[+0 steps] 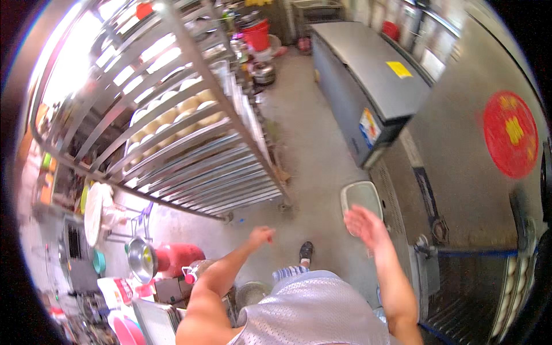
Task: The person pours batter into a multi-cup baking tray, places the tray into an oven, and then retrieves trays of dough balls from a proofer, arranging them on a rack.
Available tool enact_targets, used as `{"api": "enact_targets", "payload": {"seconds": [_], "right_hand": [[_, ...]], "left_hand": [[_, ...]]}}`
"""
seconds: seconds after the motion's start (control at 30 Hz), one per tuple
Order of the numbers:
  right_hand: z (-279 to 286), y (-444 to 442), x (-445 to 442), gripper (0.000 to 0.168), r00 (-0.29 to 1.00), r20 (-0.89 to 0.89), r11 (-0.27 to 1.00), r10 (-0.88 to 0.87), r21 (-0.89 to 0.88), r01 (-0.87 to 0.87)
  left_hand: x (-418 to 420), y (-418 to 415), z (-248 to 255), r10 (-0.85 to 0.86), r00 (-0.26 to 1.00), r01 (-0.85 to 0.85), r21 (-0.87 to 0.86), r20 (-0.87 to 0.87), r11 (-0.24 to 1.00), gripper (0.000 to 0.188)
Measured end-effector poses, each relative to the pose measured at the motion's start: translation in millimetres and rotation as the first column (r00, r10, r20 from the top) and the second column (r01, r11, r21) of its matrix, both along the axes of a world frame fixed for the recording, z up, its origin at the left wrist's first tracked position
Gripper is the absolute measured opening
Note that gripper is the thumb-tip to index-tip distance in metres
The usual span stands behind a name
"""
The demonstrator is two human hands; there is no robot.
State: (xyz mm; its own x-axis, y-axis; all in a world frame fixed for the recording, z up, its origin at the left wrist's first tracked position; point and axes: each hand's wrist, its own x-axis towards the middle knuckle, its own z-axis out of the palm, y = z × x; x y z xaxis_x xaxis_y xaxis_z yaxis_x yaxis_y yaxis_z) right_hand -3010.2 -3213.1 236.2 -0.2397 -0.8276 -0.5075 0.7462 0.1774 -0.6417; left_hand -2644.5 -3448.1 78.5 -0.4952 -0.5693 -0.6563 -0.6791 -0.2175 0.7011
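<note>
My left hand [261,236] hangs over the concrete floor in front of me, near the lower end of a tall metal tray rack [241,129]. Its fingers look partly curled, and whether anything is in them cannot be told. My right hand [364,224] is held out with the fingers extended and nothing in it, above a pale rectangular plastic tub [364,192] on the floor. On an upper level of the rack, a tray carries several rounded pale dough pieces [166,116]. One of my dark shoes [306,250] shows between the hands.
A chest freezer [362,64] stands ahead to the right, beside a metal cabinet door [470,172] with a red round sticker. A red gas cylinder [183,258], a steel bowl [142,260] and a white-covered round stool [98,213] are on the left. A red bucket [255,34] stands farther ahead.
</note>
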Motion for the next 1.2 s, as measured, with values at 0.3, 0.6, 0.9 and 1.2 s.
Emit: {"api": "enact_targets", "payload": {"seconds": [0.3, 0.6, 0.9, 1.2], "right_hand": [[122.9, -445.5, 37.0, 0.037, 0.913, -0.268, 0.917, 0.307, -0.172, -0.359], [77.1, -568.2, 103.0, 0.028, 0.811, -0.306, 0.822, 0.499, -0.129, -0.554], [135.1, -450.4, -77.4, 0.035, 0.773, -0.522, 0.892, 0.361, -0.047, -0.449], [145.9, -228.9, -296.4, 0.032, 0.738, -0.672, 0.988, 0.059, -0.064, -0.138]], "left_hand": [[18.6, 77.8, 126.7, 0.606, 0.574, -0.667, 0.115, -0.55, 0.736, 0.026], [-54.6, 71.5, 179.2, 0.679, 0.484, -0.724, 0.184, -0.551, 0.665, 0.033], [-202.8, -117.4, 232.1, 0.584, 0.028, -0.519, 0.488, -0.811, 0.702, 0.052], [-276.8, -175.4, 270.7, 0.775, -0.176, -0.396, 0.765, -0.606, 0.508, 0.044]]}}
